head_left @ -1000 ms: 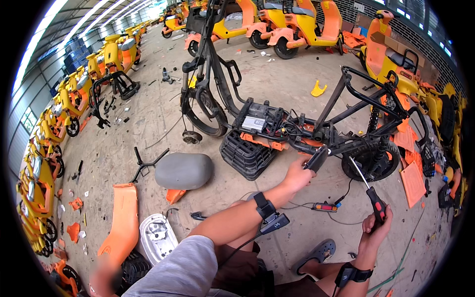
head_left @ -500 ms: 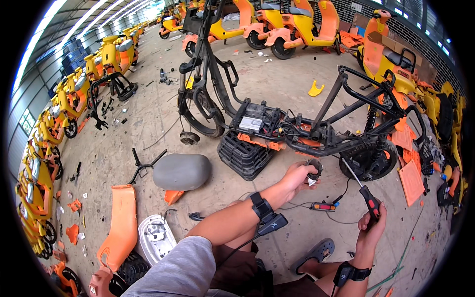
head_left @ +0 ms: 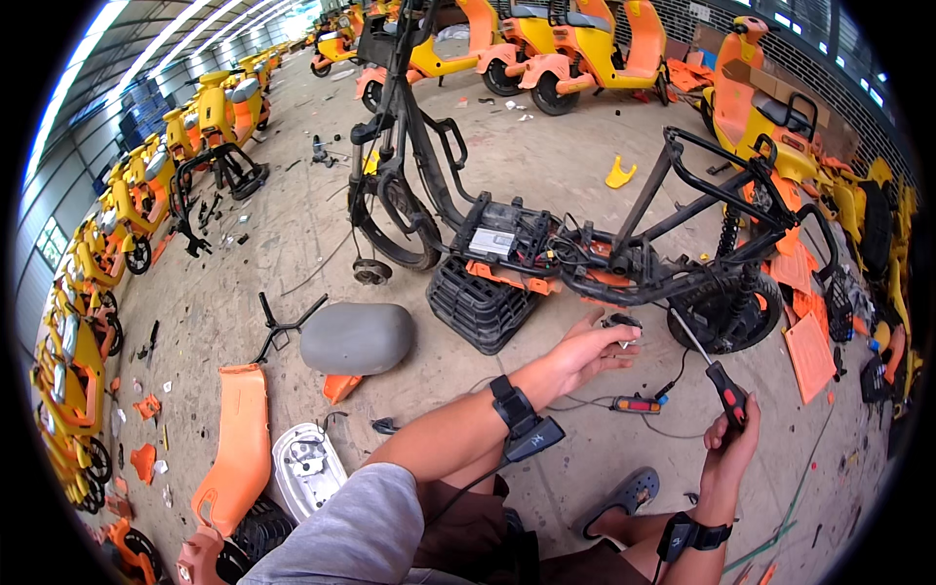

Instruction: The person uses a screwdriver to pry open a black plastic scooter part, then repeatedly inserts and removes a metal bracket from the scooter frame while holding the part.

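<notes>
My left hand (head_left: 595,351) holds a small dark part (head_left: 620,323) between thumb and fingers, with some fingers spread, just below the black scooter frame (head_left: 634,283). My right hand (head_left: 731,439) grips a long screwdriver (head_left: 726,390) with a black-and-red handle, its shaft reaching up-left beside the rear wheel (head_left: 751,327). A battery pack and wiring (head_left: 502,229) sit on the frame, which rests over a black crate (head_left: 478,302). A small orange tool (head_left: 636,403) with a cable lies between my hands.
A grey seat (head_left: 356,336), orange panel (head_left: 234,439), white tray (head_left: 302,468) and forked black bracket (head_left: 283,322) lie on the floor (head_left: 556,448) at left. Rows of scooters (head_left: 595,54) stand behind and along the left. Plastic scrap (head_left: 809,356) is piled at right.
The dark part in my left hand has turned and sits higher in my fingertips, as the fingers spread. My right hand and screwdriver have shifted slightly left.
</notes>
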Action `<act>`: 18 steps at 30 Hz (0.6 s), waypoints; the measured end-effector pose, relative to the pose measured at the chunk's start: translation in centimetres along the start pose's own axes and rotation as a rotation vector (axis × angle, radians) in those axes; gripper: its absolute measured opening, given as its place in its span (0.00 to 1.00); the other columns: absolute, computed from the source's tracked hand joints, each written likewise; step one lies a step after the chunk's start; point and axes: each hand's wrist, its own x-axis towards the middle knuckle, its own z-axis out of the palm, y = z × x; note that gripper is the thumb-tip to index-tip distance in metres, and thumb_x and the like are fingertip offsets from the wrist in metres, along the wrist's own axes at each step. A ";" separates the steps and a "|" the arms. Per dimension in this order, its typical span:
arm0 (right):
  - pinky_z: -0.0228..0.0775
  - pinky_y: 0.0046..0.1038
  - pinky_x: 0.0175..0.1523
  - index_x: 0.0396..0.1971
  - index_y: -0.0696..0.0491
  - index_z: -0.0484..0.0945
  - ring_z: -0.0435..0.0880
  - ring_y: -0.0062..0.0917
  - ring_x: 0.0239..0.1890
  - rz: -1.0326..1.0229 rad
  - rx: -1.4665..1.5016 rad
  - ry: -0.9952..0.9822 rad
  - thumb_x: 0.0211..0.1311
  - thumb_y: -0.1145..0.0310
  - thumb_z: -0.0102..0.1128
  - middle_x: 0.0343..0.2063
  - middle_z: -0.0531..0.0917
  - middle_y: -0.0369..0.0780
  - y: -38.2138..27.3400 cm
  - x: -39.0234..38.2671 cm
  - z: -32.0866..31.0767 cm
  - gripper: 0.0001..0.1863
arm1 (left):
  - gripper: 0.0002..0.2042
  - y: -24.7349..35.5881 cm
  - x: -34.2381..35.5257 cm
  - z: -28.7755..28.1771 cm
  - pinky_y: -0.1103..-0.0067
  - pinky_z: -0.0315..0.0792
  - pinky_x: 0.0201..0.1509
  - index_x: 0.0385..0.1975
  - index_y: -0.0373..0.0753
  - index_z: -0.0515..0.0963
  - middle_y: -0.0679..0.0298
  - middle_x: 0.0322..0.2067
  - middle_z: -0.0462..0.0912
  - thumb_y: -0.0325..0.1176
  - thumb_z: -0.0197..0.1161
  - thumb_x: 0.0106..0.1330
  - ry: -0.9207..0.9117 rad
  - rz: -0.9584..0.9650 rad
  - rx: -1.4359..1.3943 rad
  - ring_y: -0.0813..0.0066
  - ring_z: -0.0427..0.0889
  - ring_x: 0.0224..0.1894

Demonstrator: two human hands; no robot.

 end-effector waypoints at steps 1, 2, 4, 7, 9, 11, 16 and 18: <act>0.48 0.20 0.18 0.27 0.48 0.70 0.59 0.14 0.11 0.002 -0.004 -0.004 0.67 0.47 0.50 0.10 0.63 0.30 0.0 -0.1 -0.1 0.19 | 0.52 -0.2 0.1 -0.1 0.69 0.77 0.50 0.69 0.36 0.29 0.51 0.48 0.76 0.23 0.68 0.57 -0.027 0.000 -0.016 0.62 0.81 0.46; 0.48 0.20 0.18 0.27 0.48 0.70 0.59 0.14 0.11 0.004 -0.007 -0.006 0.67 0.47 0.50 0.10 0.63 0.30 0.0 -0.1 -0.1 0.19 | 0.55 -0.3 0.2 -0.2 0.68 0.77 0.51 0.69 0.37 0.24 0.50 0.49 0.75 0.21 0.68 0.56 -0.055 0.000 -0.031 0.61 0.81 0.47; 0.49 0.21 0.19 0.38 0.52 0.73 0.58 0.15 0.11 0.010 0.012 0.003 0.68 0.49 0.49 0.10 0.62 0.31 -0.1 0.2 -0.2 0.20 | 0.53 -0.5 0.5 -0.2 0.68 0.76 0.53 0.70 0.37 0.27 0.49 0.49 0.76 0.18 0.67 0.56 -0.091 0.041 -0.028 0.60 0.81 0.48; 0.49 0.21 0.19 0.41 0.53 0.74 0.58 0.16 0.11 0.019 0.018 0.002 0.68 0.49 0.49 0.10 0.63 0.31 0.0 0.4 -0.1 0.20 | 0.53 -0.6 0.4 -0.8 0.69 0.77 0.54 0.70 0.38 0.27 0.49 0.48 0.76 0.15 0.65 0.56 -0.108 0.075 0.016 0.60 0.82 0.48; 0.49 0.20 0.19 0.43 0.52 0.74 0.59 0.16 0.11 0.011 0.013 -0.036 0.68 0.49 0.49 0.10 0.63 0.31 -0.1 0.5 -0.3 0.21 | 0.46 -0.6 0.4 -0.2 0.72 0.79 0.50 0.70 0.36 0.41 0.51 0.46 0.78 0.15 0.65 0.56 -0.033 0.095 0.045 0.63 0.83 0.44; 0.50 0.20 0.19 0.43 0.52 0.75 0.58 0.16 0.11 0.008 0.007 -0.032 0.68 0.48 0.49 0.10 0.63 0.30 -0.3 0.4 -0.2 0.21 | 0.38 -0.6 1.0 -0.9 0.76 0.81 0.43 0.66 0.36 0.54 0.56 0.42 0.80 0.16 0.65 0.56 0.020 0.067 0.143 0.70 0.83 0.39; 0.49 0.20 0.18 0.41 0.51 0.76 0.58 0.15 0.11 0.002 -0.001 -0.014 0.67 0.47 0.49 0.10 0.61 0.30 -0.4 0.1 -0.4 0.21 | 0.20 -0.7 1.3 -1.0 0.84 0.74 0.24 0.52 0.35 0.73 0.62 0.34 0.83 0.20 0.64 0.59 0.190 0.152 0.407 0.78 0.82 0.28; 0.48 0.20 0.18 0.40 0.51 0.76 0.58 0.14 0.11 -0.007 -0.004 -0.014 0.67 0.47 0.49 0.10 0.61 0.29 -0.4 0.1 -0.5 0.21 | 0.18 -0.4 0.8 -0.6 0.86 0.71 0.22 0.52 0.34 0.74 0.62 0.34 0.84 0.21 0.63 0.60 0.192 0.185 0.404 0.79 0.82 0.27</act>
